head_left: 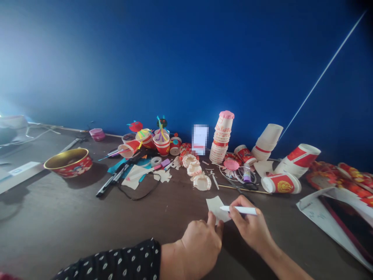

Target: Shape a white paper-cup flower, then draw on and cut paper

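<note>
A small piece of off-white paper (215,206) lies on the dark table in front of me. My left hand (201,243) presses its lower edge against the tabletop with the index finger and thumb, the other fingers curled under. Between the thumb and fingers of my right hand (250,225) is a white marker pen (243,210), its tip pointing left over the paper. Whether the tip touches the paper I cannot tell. Just beyond the paper sits a cut, ruffled paper cup piece (202,182).
A tall stack of paper cups (220,140) stands at the back, with toppled red-and-white cups (281,183) to its right. A red bowl (68,165), a black pen (105,186) and paper scraps lie left. A dark phone-like device (348,223) rests on white paper at right.
</note>
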